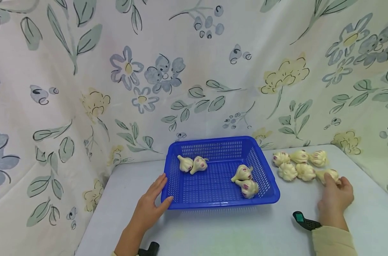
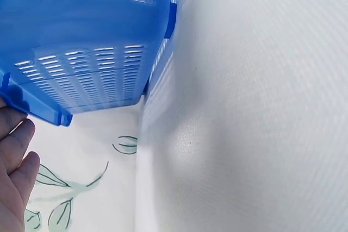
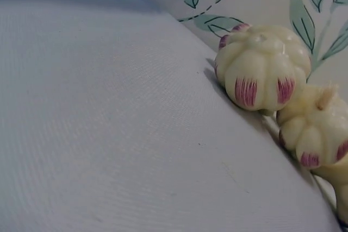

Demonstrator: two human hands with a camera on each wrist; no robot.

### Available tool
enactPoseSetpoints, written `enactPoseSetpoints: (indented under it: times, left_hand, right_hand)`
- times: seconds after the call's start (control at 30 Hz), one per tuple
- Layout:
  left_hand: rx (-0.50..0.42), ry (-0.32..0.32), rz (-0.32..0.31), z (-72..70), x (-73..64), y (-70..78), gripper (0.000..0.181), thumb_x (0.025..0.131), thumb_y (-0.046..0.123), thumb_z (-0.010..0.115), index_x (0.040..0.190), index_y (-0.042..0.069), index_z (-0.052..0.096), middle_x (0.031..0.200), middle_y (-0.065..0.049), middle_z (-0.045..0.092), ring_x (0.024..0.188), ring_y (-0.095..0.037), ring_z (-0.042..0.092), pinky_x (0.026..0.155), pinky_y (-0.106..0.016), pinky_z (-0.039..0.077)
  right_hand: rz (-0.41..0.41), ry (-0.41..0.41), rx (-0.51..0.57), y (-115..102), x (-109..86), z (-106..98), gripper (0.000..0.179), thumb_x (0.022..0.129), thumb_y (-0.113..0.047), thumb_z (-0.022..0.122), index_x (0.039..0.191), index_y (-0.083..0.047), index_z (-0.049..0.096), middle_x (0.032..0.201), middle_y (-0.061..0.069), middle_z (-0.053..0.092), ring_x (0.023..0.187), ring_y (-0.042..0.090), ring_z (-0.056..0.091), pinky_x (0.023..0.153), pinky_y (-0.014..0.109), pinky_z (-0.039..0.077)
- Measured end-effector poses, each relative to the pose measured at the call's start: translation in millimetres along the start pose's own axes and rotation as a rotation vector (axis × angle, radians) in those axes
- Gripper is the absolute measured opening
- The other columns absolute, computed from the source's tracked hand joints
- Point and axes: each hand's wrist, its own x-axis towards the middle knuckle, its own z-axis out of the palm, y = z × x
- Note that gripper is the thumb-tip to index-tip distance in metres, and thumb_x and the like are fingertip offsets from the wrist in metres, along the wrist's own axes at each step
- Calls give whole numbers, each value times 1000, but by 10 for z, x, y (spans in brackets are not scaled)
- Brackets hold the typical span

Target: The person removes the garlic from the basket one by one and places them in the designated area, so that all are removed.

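A blue plastic basket (image 1: 220,204) stands mid-table with two garlic bulbs (image 1: 185,164) at its left and two more garlic bulbs (image 1: 249,188) at its right. My left hand (image 1: 149,209) rests against the basket's left rim, fingers mostly straight and thumb by the front corner. In the left wrist view, fingertips (image 2: 22,134) touch the rim from outside. To the right of the basket, my right hand (image 1: 336,199) pinches a garlic bulb (image 1: 331,175) at the end of the front row. The right wrist view shows garlic bulbs (image 3: 263,71) but not clearly the hand.
Several garlic bulbs (image 1: 299,156) lie close together in two rows on the white tabletop (image 1: 213,234), right of the basket. A floral curtain (image 1: 194,71) hangs behind the table and down both sides. Black wrist straps (image 1: 306,221) stick out beside the arms.
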Motion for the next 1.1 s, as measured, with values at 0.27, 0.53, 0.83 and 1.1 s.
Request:
enactPoseSetpoints:
  times: [0.27, 0.53, 0.83, 1.1]
  left_hand:
    - [-1, 12, 13, 17, -2, -26, 67, 93, 44, 65, 150, 19, 43, 159, 5, 34, 145, -25, 35, 110, -51, 37]
    - [-5, 20, 33, 35, -3, -58, 66, 93, 46, 63, 150, 18, 43, 159, 6, 34, 145, -25, 36, 110, -52, 38]
    - [-4, 32, 52, 34, 8, -54, 67, 93, 43, 65, 150, 16, 43, 159, 1, 36, 145, -26, 37, 110, -50, 38]
    - [3, 40, 57, 40, 5, -55, 66, 93, 42, 65, 150, 16, 43, 159, 3, 35, 144, -26, 37, 109, -51, 38]
  right_hand:
    - [5, -6, -57, 21, 16, 4, 64, 100, -20, 52, 156, -30, 23, 161, -15, 16, 145, -2, 16, 117, 15, 20]
    - [-11, 55, -51, 70, 24, -7, 61, 91, -16, 68, 147, -24, 45, 119, -18, 42, 109, -2, 43, 79, 5, 45]
    - [6, 22, -51, 66, 14, 31, 62, 88, -14, 72, 145, -20, 49, 128, -18, 49, 129, 2, 44, 102, 11, 41]
    - [22, 1, -92, 62, -3, 34, 63, 87, -19, 74, 145, -22, 50, 145, -14, 45, 124, 1, 47, 102, 11, 39]
